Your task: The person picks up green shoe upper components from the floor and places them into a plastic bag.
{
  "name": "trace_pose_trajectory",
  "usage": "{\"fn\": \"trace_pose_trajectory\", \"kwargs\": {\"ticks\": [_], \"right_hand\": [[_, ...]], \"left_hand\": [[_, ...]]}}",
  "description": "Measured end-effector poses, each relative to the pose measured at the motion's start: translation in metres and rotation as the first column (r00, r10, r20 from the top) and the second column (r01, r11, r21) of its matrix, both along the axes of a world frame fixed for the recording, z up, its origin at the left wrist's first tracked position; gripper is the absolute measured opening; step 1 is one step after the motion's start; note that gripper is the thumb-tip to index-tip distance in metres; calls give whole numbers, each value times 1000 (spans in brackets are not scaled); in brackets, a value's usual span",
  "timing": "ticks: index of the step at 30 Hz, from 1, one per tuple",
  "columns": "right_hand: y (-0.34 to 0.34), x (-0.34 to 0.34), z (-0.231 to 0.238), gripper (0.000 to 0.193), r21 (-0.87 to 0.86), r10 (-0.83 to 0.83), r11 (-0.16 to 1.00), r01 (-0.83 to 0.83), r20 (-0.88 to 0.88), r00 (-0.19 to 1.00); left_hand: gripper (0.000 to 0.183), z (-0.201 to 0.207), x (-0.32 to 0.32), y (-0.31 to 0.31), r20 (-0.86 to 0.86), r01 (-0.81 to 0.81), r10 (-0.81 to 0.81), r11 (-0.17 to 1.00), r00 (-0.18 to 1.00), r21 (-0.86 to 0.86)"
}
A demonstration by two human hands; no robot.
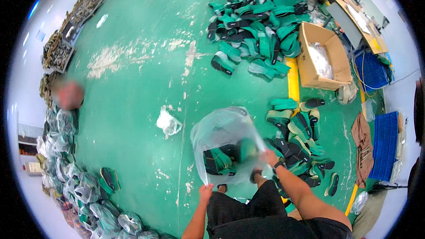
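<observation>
Nearest the body, the left hand (206,191) pinches the near left edge of a clear plastic bag (208,128), fingers curled in; the right hand (268,157), blurred and with a dark watch (278,165) at its wrist, grips the right edge. The bag is over the floor in front of the person's feet, its rim stretched between the hands. Its body runs forward from them, the rounded far end pointing away; the long axis is hard to judge in the loose film. Green and black shoe soles (218,161) show inside, on its near side. A tiny dark mark sits on the film near the far end, too small to read.

Just right of the bag lies a loose pile of soles (299,144); a few bear pale marks, also unreadable. To the left, filled clear bags (104,219) line the wall side, with a pair of soles (109,179) beside them. Farther out, a crumpled white bag (169,123) lies on the green floor (128,119). Beyond, an open cardboard box (307,57) holds pale plastic wrapping (321,59), next to a large heap of green and black soles (261,26).
</observation>
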State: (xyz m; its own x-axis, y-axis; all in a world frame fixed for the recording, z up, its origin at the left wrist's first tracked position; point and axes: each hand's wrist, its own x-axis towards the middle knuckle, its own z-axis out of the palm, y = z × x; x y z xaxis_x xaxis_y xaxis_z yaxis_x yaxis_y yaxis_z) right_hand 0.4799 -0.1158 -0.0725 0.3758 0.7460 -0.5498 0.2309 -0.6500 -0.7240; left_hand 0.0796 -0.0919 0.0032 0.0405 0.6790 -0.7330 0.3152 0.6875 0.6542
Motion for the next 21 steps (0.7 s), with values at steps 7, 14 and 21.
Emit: {"fn": "trace_pose_trajectory", "kwargs": {"ticks": [7,14,21], "right_hand": [[-27,-31,115,28,-197,-83,979,-53,-623,778],[-50,-6,81,29,-222,-23,967,-128,-572,820],[3,-14,20,23,31,803,571,-820,186,566]], "left_hand": [[37,17,15,-12,-242,133,-143,990,960,-56],[47,-16,-4,-68,-332,113,-118,993,936,-33],[42,-5,-29,-17,-215,66,-46,994,975,88]]}}
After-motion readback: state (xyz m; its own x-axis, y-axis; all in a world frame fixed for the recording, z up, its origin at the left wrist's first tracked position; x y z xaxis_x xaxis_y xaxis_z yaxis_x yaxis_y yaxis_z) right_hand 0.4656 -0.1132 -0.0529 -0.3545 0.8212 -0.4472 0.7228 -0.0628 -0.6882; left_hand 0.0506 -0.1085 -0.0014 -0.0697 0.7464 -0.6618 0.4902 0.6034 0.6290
